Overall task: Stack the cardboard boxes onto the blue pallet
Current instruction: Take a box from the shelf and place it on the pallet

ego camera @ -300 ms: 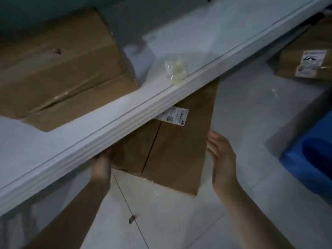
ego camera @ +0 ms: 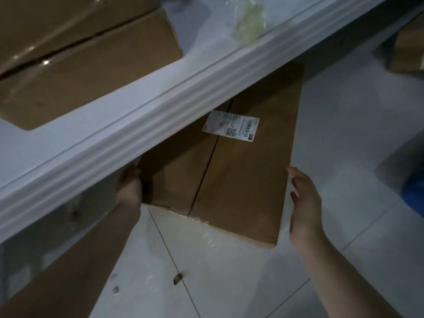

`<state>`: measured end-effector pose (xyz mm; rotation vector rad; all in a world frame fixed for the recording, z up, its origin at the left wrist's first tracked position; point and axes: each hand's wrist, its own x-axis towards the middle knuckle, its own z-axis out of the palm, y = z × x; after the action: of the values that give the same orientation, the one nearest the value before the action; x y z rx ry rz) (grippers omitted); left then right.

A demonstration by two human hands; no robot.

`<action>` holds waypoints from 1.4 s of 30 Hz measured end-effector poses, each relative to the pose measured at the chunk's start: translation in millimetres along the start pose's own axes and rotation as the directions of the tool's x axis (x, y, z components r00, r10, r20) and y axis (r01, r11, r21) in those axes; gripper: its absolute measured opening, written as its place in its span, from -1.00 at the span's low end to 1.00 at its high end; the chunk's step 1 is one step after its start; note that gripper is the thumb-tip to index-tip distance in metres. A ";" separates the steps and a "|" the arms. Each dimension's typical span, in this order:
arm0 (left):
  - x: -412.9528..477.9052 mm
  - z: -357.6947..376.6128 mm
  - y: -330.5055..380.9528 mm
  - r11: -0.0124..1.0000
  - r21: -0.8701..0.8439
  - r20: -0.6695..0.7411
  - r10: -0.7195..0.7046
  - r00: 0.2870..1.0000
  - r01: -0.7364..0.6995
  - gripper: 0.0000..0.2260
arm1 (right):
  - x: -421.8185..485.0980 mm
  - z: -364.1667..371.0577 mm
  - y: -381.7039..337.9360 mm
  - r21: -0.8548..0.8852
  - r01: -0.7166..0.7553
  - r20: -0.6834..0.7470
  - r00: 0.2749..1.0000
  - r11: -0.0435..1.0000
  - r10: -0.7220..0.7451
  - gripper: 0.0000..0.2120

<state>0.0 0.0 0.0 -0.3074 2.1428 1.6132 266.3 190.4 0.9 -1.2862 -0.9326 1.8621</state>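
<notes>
The main risk is the white moulded edge of the worktop (ego camera: 160,115), which overhangs the far half of the flat brown cardboard box with the white shipping label (ego camera: 241,180). If the box is lifted straight up, its far end would likely strike the underside of that edge and twist out of the grip, so it probably needs to slide out along the pale tiled floor (ego camera: 229,271) first. The box is long, and a hold only at its near end could let the far end sag or swing. The near edge looks torn and ragged around the centre seam, so the flaps there may give way if they are pulled.

The left hand (ego camera: 129,187) is against the box's near left corner, in the shadow under the worktop edge. Its fingers are hidden, so I cannot tell whether they are grasping the cardboard or only resting on it. The right hand (ego camera: 305,203) is released, with its fingers straight and its palm turned toward the box's right side. It is just beside that edge, and contact is not clear.

The box lies flat on the floor between the two hands, with its near end toward the person. The blue pallet (ego camera: 413,193) shows only as a corner at the right border, well apart from the box.
</notes>
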 end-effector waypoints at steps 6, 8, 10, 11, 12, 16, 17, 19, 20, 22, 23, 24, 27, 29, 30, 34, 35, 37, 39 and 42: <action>-15.9 -3.2 -12.6 0.993 0.112 -0.062 0.051 0.997 -0.044 -0.45 | -7.3 4.9 16.3 -0.050 -0.059 0.020 0.998 0.997 0.060 -0.63; -22.9 -4.3 -14.3 0.989 0.132 -0.054 0.081 0.995 -0.073 -0.39 | -8.1 7.3 16.8 -0.119 -0.022 0.030 0.999 0.993 0.025 -0.62; -28.3 -2.6 -13.4 0.988 0.134 -0.067 0.085 0.994 -0.076 -0.40 | -7.6 10.0 15.8 -0.173 -0.017 0.018 1.000 0.985 0.020 -0.58; -30.8 -1.3 -11.5 0.985 0.153 -0.078 0.088 0.993 -0.076 -0.39 | -8.1 10.5 14.6 -0.202 -0.018 0.015 1.000 0.979 0.022 -0.56; -31.9 -0.9 -10.4 0.973 0.221 -0.088 0.087 0.992 -0.066 -0.39 | -7.2 9.0 14.7 -0.232 -0.016 0.015 1.000 0.973 0.020 -0.55; -54.1 0.9 -12.8 0.797 0.589 -0.092 0.231 0.969 -0.134 -0.48 | -5.8 0.4 9.2 -0.291 -0.042 -0.030 0.999 0.956 0.035 -0.55; -61.8 0.6 -15.4 0.763 0.625 -0.082 0.275 0.958 -0.166 -0.51 | -7.4 -4.6 6.8 -0.315 -0.046 -0.040 0.999 0.948 0.036 -0.55; -72.5 -2.7 -19.8 0.726 0.656 -0.060 0.322 0.945 -0.206 -0.61 | -12.0 -17.2 1.5 -0.352 -0.045 -0.046 0.998 0.935 0.031 -0.57; -75.2 -5.4 -20.5 0.715 0.670 -0.048 0.311 0.949 -0.200 -0.67 | -13.6 -24.8 -1.4 -0.369 -0.051 -0.050 0.998 0.928 0.035 -0.59; -77.2 -8.9 -22.4 0.674 0.719 -0.020 0.265 0.964 -0.171 -0.65 | -13.7 -42.0 -9.5 -0.421 -0.085 -0.075 0.995 0.903 0.059 -0.62; -79.8 -9.7 -23.7 0.644 0.747 0.002 0.252 0.968 -0.169 -0.60 | -13.5 -51.6 -14.9 -0.445 -0.111 -0.094 0.993 0.889 0.077 -0.65; -82.2 -9.6 -26.6 0.624 0.761 0.018 0.252 0.967 -0.177 -0.55 | -12.4 -62.0 -20.1 -0.461 -0.142 -0.113 0.988 0.876 0.101 -0.70; -91.7 -1.8 -34.3 0.708 0.686 0.029 0.202 0.979 -0.166 -0.55 | -8.3 -87.7 -29.8 -0.527 -0.167 -0.140 0.984 0.833 0.109 -0.81; -95.3 7.1 -33.7 0.836 0.537 0.092 0.072 0.993 -0.111 -0.57 | -4.8 -92.4 -31.3 -0.579 -0.137 -0.108 0.990 0.804 0.091 -0.77; -95.9 11.0 -32.5 0.860 0.501 0.146 0.023 0.989 -0.094 -0.51 | -3.4 -90.1 -31.2 -0.595 -0.130 -0.077 0.991 0.793 0.105 -0.74; -98.0 19.4 -30.2 0.870 0.488 0.191 -0.037 0.981 -0.062 -0.37 | -2.3 -78.7 -32.1 -0.608 -0.104 0.049 0.985 0.787 0.167 -0.46; -98.4 20.0 -29.2 0.873 0.486 0.179 -0.047 0.983 -0.047 -0.39 | -3.0 -80.2 -33.1 -0.606 -0.106 0.057 0.983 0.788 0.176 -0.44; -100.1 22.0 -27.7 0.884 0.468 0.161 -0.079 0.984 -0.006 -0.49 | -1.4 -90.1 -37.6 -0.615 -0.141 0.037 0.978 0.776 0.207 -0.45; -104.0 27.1 -29.4 0.891 0.454 0.144 -0.086 0.986 0.012 -0.58 | 4.7 -102.5 -44.8 -0.621 -0.206 -0.015 0.968 0.756 0.252 -0.54; -114.9 36.2 -36.5 0.897 0.440 0.159 -0.130 0.979 0.047 -0.48 | 11.6 -116.7 -54.4 -0.640 -0.256 -0.052 0.955 0.725 0.291 -0.61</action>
<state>124.2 14.1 14.6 -0.1048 2.2308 1.0250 381.3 248.6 11.9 -1.8735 -1.5767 1.8623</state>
